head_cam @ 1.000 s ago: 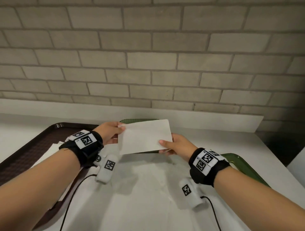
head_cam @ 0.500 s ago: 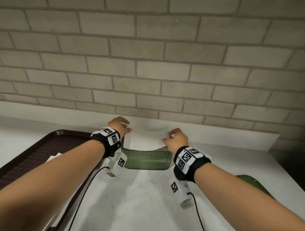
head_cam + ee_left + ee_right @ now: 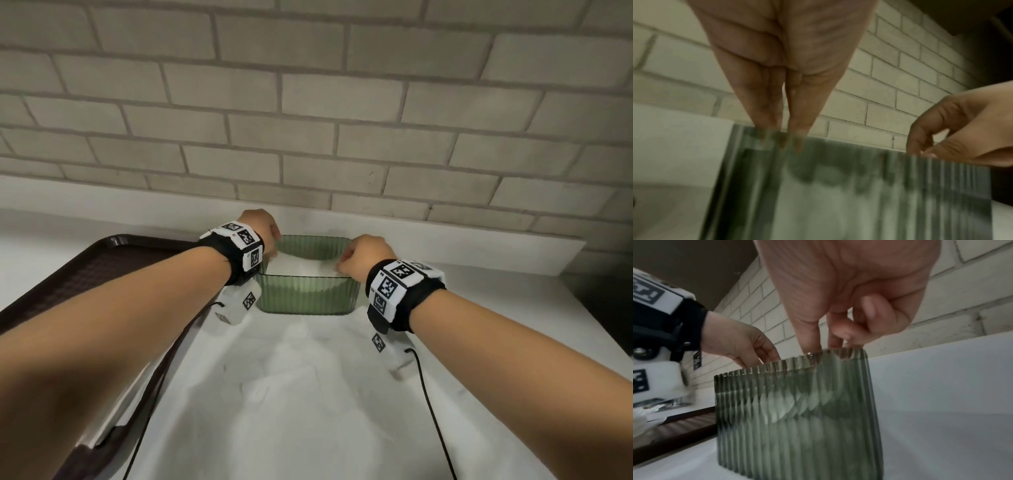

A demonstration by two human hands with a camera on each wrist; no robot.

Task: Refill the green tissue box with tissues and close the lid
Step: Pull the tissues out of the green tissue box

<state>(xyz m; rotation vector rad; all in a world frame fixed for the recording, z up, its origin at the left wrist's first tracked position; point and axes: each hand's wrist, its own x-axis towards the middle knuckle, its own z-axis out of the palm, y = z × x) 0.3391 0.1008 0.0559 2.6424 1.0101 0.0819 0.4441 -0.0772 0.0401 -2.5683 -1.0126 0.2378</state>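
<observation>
From the head view, the green tissue box point(image 3: 306, 296) stands open-topped near the back edge of the white counter point(image 3: 308, 394), just right of the dark tray point(image 3: 85, 274); the left hand point(image 3: 262, 228) and right hand point(image 3: 364, 255) reach into its left and right ends, white tissues point(image 3: 301, 267) between them. The left wrist view, blurred, shows straight fingers point(image 3: 766, 113) dipping inside the rim. The right wrist view shows thumb and fingers point(image 3: 809, 334) lowered inside the ribbed wall; whether either hand pinches tissue I cannot tell.

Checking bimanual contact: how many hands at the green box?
2: left hand at the green tissue box's left end, right hand at its right end; fingertips dip inside.
</observation>
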